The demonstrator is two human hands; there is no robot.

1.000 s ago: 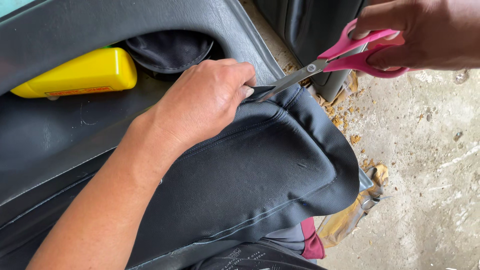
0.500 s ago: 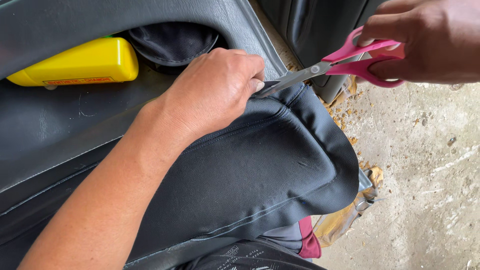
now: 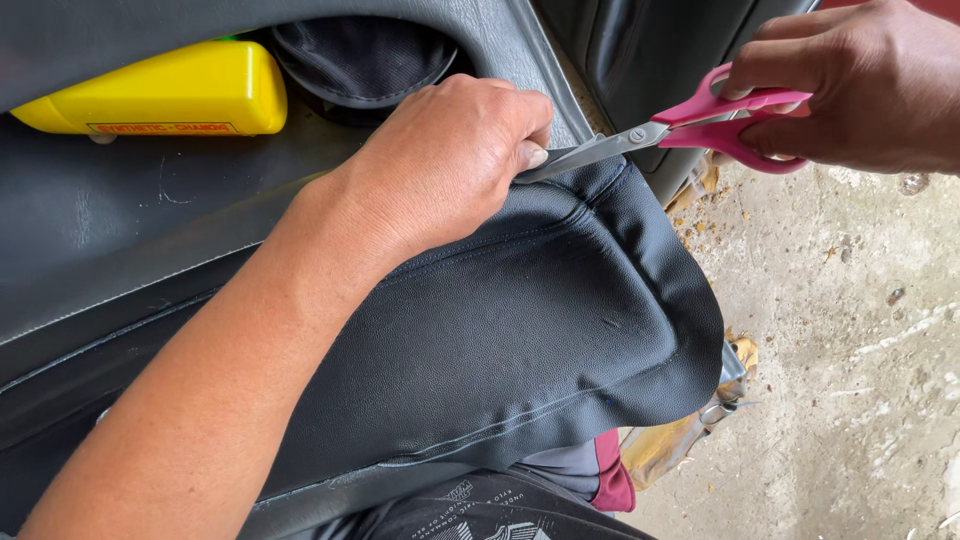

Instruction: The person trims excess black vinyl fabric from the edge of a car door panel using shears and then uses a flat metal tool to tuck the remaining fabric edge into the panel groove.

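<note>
Dusty concrete floor (image 3: 850,330); left hand (image 3: 450,160) pinching black seat cover (image 3: 520,330), right hand (image 3: 860,85) clasping pink scissors (image 3: 690,120).

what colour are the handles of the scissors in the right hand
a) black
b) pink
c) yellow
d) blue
b: the right hand grips scissors with pink handles, their grey blades pointing at the edge of the black cushion cover that the left hand pinches; the only yellow thing is the bottle lying behind.

There were two hands, the left hand (image 3: 450,160) and the right hand (image 3: 860,85). One pair of pink-handled scissors (image 3: 680,130) was present. One black padded seat cover (image 3: 520,330) and one yellow bottle (image 3: 160,92) were there.
</note>
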